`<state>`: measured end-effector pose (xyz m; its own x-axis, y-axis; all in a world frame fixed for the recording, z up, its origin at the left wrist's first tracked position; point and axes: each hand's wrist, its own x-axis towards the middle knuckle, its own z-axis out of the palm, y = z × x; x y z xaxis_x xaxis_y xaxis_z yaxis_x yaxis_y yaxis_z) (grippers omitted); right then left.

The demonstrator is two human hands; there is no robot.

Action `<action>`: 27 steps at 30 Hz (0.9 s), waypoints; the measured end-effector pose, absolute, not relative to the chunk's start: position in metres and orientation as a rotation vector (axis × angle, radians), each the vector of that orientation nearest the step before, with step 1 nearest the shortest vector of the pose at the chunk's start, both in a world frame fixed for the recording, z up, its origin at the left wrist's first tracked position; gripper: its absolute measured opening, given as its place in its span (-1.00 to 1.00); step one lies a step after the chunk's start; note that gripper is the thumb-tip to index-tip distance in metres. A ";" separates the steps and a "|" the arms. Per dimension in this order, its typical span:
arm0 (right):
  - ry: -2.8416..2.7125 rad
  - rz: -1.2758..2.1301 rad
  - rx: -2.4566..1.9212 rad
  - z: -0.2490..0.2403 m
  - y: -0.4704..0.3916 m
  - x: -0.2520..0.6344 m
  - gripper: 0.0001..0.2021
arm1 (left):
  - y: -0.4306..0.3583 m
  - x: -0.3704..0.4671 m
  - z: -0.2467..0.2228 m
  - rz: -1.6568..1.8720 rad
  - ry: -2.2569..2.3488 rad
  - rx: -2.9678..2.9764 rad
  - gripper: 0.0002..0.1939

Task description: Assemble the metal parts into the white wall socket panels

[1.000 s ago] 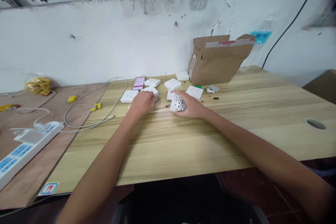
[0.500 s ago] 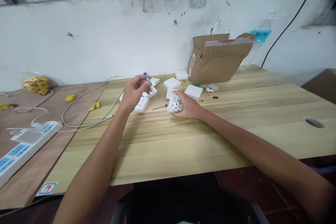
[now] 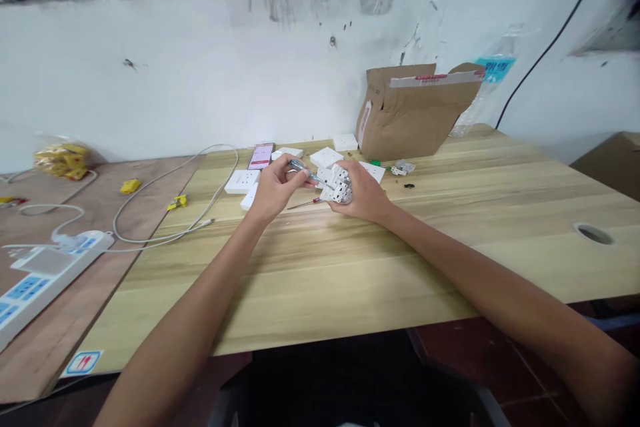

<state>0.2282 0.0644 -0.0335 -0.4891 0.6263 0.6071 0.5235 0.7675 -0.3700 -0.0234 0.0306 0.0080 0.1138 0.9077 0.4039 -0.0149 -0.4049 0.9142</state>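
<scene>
My right hand grips a white wall socket with its back side, showing metal terminals, turned toward me, lifted just above the wooden table. My left hand holds a small screwdriver with a clear bluish handle; its tip points right into the socket's back. A second thin screwdriver with a red handle lies on the table under my hands. Several other white sockets lie flat behind my hands.
A brown paper package stands at the back against the wall. A phone lies near the sockets. A white cable, a power strip and yellow bits are to the left. A round hole sits at right.
My left hand picked up the bluish screwdriver from the table, raised it, then brought it right to the socket's back. My right hand lifted and tilted the socket slightly.
</scene>
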 end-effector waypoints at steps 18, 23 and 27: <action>-2.191 0.107 -0.839 -0.029 0.062 0.229 -0.16 | 0.021 -0.016 0.014 1.441 0.914 1.529 -0.67; -2.209 0.120 -0.844 -0.028 0.060 0.228 -0.16 | 0.021 -0.017 0.013 1.367 0.926 1.478 -0.76; -2.222 0.100 -0.835 -0.027 0.058 0.227 -0.17 | 0.024 -0.019 0.007 1.324 0.884 1.445 -0.80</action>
<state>0.2269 0.0578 -0.0271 -0.5081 0.5950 0.6228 0.5368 0.7842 -0.3113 -0.0189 0.0243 0.0069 0.1515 0.9430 0.2962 -0.0877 -0.2857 0.9543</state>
